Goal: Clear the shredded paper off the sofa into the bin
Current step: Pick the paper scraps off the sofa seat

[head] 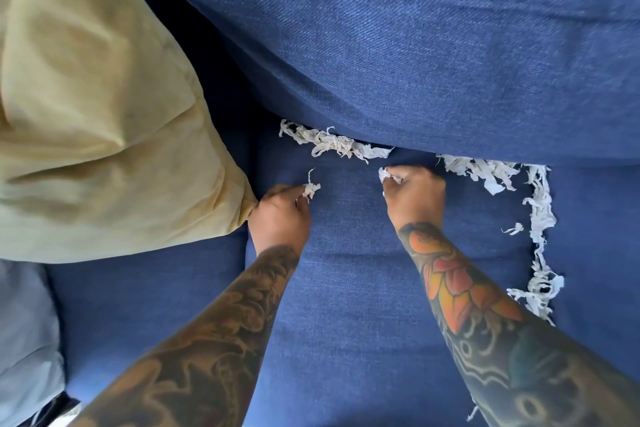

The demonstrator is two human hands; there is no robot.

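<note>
Nearest us, two bare forearms reach out over the blue sofa seat (346,288). Left hand (280,215), at about 10 o'clock from frame centre, has its fingers curled and pinching a small tuft of shredded paper (310,188). Right hand (414,196), at about 1 o'clock, is fisted with its fingers clamped on another tuft (388,175).

Beyond the hands, a strip of shreds (332,142) lies along the crease under the back cushion (415,45), long axis running 9 to 3 o'clock. It sits at 12 o'clock from the left hand and 11 o'clock from the right; we judge both about equally near.

A second run (540,218) starts just beside the right hand at its 3 o'clock, then turns down the seam toward 5 o'clock. Right hand is plainly nearer.

Yellow pillow (97,114) touches the left hand at 9 o'clock. No bin in view.
</note>
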